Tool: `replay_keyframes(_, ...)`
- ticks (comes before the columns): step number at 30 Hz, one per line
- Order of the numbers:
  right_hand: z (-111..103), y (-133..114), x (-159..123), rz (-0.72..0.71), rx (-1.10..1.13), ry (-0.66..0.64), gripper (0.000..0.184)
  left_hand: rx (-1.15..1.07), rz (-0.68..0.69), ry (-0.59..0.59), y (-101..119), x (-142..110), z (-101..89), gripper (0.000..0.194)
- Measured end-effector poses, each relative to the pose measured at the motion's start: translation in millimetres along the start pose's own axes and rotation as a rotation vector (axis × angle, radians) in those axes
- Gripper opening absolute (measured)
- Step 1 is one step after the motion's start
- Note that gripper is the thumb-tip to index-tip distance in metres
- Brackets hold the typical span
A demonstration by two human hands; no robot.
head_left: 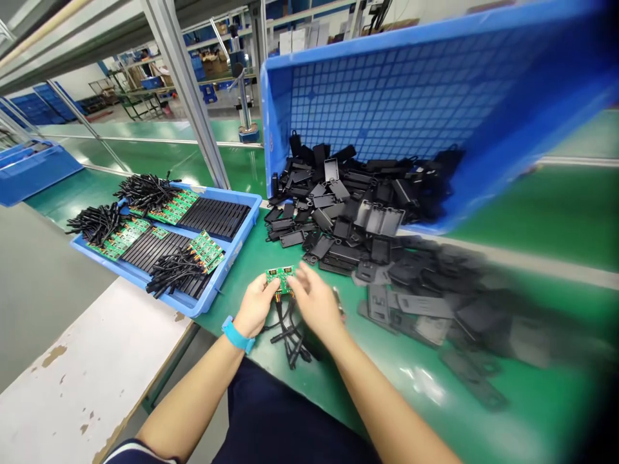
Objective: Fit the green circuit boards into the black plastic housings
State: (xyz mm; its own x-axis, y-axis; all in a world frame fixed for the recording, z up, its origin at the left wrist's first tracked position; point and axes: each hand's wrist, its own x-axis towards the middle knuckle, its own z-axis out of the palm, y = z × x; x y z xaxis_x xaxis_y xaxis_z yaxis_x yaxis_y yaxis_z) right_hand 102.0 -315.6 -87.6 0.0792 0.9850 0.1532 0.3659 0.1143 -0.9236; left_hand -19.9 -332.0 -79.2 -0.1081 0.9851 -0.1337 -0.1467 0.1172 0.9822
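Note:
My left hand (255,305), with a blue band at its wrist, pinches green circuit boards (280,278) between thumb and fingers. At their other side my right hand (316,301) is closed on the same boards, its thumb on the front face. Small dark digit displays show on the boards. Black cables (290,335) hang from their lower edge, ending in connectors over the green tabletop. A small shiny item (338,301) shows beside my right hand; I cannot make out what it is. Black plastic cases (322,248) lie loose just beyond my hands.
A large blue crate (387,96) lies tipped on its side, black cases spilling out. To the left, a shallow blue tray (207,303) holds cabled circuit boards and rows of black cases. Flat black covers (425,309) lie blurred at right. A metal post (186,90) rises behind the tray.

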Motion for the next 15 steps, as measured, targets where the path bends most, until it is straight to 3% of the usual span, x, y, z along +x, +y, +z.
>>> replay_keyframes(3,7,-3,-5,0.006,0.014,-0.05,0.03,0.078,0.031,0.049,-4,-1,0.4,0.026)
replay_keyframes(7,20,-9,-14,0.019,-0.053,0.039,0.031,0.244,0.088,0.181,-15,0,5.4,0.029)
replay_keyframes(10,27,-11,-12,-0.008,-0.092,0.033,0.03,0.398,0.13,0.25,-18,5,-0.6,0.03)
replay_keyframes(12,23,-10,-8,-0.044,-0.108,0.012,0.028,0.512,0.155,0.243,-14,10,-9.4,0.027)
replay_keyframes(15,-8,-6,-7,-0.093,-0.143,0.064,0.045,0.678,0.253,0.27,0,23,-17.4,0.036)
